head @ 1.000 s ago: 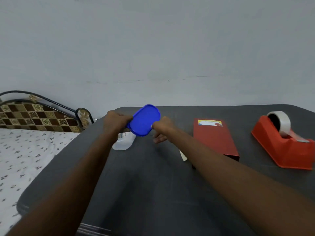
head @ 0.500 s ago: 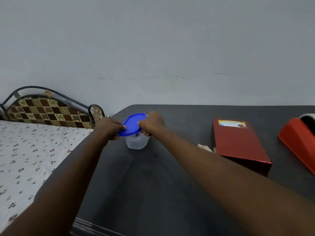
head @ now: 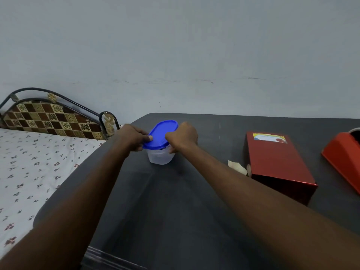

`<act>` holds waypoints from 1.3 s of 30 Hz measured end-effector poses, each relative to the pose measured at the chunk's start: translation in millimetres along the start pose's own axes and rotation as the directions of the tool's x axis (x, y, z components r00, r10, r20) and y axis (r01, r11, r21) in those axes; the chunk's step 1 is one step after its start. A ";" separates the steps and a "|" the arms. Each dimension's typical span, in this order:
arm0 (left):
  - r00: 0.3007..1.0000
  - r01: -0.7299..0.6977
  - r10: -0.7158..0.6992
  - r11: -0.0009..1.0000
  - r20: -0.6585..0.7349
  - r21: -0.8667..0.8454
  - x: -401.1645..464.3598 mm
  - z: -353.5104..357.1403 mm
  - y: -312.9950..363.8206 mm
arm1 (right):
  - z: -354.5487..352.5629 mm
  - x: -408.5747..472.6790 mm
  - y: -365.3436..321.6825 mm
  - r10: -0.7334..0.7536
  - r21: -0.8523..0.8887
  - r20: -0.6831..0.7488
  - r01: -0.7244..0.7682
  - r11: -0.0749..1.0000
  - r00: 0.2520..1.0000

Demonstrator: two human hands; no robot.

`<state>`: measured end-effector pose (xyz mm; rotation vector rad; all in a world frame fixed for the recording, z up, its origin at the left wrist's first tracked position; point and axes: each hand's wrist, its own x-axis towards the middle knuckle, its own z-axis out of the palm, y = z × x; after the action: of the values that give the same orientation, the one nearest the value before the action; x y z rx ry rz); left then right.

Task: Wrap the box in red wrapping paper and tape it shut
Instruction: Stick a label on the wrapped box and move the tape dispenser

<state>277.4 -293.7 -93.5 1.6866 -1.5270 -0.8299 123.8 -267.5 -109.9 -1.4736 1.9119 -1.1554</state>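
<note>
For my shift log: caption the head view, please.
Both hands, left hand and right hand, hold an oval blue plastic lid on a clear plastic tub.

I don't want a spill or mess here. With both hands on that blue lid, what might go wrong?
The blue lid sits tilted on the clear container, so pressing by the left hand and right hand may seat it crooked. The container stands near the table's far corner, so a shove might slide it off.

Dark tabletop [head: 175,211] carries lidded tub [head: 160,155], red box [head: 276,162], paper scraps [head: 236,167], orange tape dispenser [head: 344,154].
</note>
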 end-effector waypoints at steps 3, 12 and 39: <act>1.000 0.012 -0.012 1.000 0.023 0.023 0.2 0.8 5.2 | -3.2 2.0 2.3 0.049 0.032 0.015 -0.049 0.998 0.999; 0.998 0.038 -0.038 0.999 0.053 0.016 5.4 4.1 8.4 | -7.5 1.2 0.0 0.266 0.269 0.116 -0.288 0.919 0.957; 0.940 0.293 -0.286 0.956 0.187 -0.009 8.4 8.0 6.7 | -4.1 10.3 18.6 0.306 0.447 0.353 -0.447 0.775 0.884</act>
<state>267.9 -303.1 -92.2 1.8785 -1.3885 -1.1896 107.1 -274.4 -121.8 -0.8403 1.4624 -1.0993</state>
